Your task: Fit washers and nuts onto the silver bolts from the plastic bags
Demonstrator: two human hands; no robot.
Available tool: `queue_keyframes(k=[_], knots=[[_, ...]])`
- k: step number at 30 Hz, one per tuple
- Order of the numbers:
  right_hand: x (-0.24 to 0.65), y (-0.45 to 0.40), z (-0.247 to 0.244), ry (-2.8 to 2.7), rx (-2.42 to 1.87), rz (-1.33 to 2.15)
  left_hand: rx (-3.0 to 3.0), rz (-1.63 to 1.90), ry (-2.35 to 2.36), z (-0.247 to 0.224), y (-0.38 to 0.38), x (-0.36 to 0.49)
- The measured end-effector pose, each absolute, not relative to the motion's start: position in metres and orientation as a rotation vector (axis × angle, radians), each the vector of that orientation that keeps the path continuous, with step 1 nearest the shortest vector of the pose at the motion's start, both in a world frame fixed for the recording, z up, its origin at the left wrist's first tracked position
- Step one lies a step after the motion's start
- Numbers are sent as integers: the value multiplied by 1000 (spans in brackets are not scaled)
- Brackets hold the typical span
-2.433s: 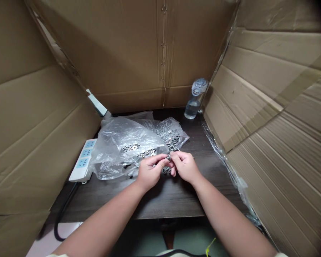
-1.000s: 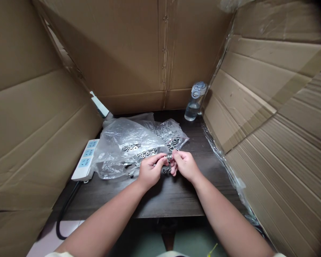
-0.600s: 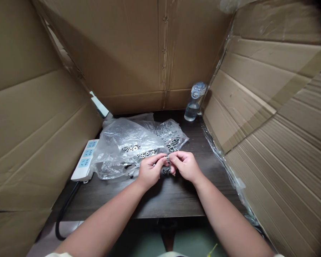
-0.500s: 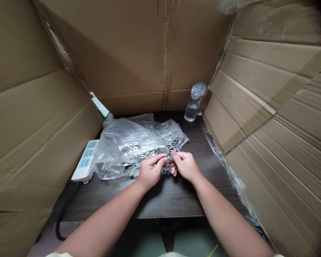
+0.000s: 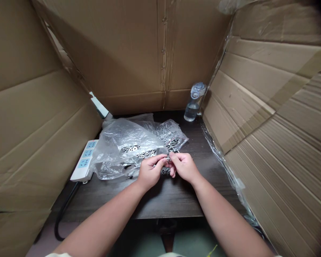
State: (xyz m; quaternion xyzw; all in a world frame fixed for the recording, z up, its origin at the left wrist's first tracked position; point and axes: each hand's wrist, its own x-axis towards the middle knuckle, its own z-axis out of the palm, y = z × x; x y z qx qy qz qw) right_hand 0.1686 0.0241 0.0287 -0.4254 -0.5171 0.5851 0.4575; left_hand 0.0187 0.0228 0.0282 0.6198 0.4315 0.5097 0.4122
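Between my hands is a small silvery bolt (image 5: 167, 158), partly covered by my fingertips. My left hand (image 5: 150, 172) pinches it from one side. The thumb and fingers of my right hand (image 5: 186, 167) close on its other end; whether a nut sits there is too small to tell. Just under the hands, a few dark bolts (image 5: 166, 171) lie on the table. Many metal nuts (image 5: 142, 154) are spread on a clear plastic bag (image 5: 109, 139) to the left. Behind my right hand, another plastic bag (image 5: 168, 130) holds bolts (image 5: 173, 143).
A white power strip (image 5: 81, 167) with a black cable (image 5: 64, 208) lies at the table's left edge. A water bottle (image 5: 194, 103) stands at the back right. Cardboard walls (image 5: 133, 53) enclose the dark table (image 5: 211, 171) on three sides.
My right hand has shifted slightly, its fingertips now closer to those of my left hand around the bolt. The left hand is almost still, and the things on the table have not moved.
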Motion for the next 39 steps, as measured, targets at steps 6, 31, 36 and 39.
queue_keyframes(k=[6, 31, 36, 39], knots=[[171, 24, 34, -1122, -922, 1460, 1303, 1280, 1114, 24, 25, 19], [170, 25, 32, -1272, -1024, 1424, 1417, 1279, 1092, 27, 21, 21], [172, 23, 35, -1172, -946, 1431, 1363, 1290, 1115, 26, 23, 20], [172, 20, 37, -1173, -878, 1483, 1392, 1299, 1112, 27, 23, 19]])
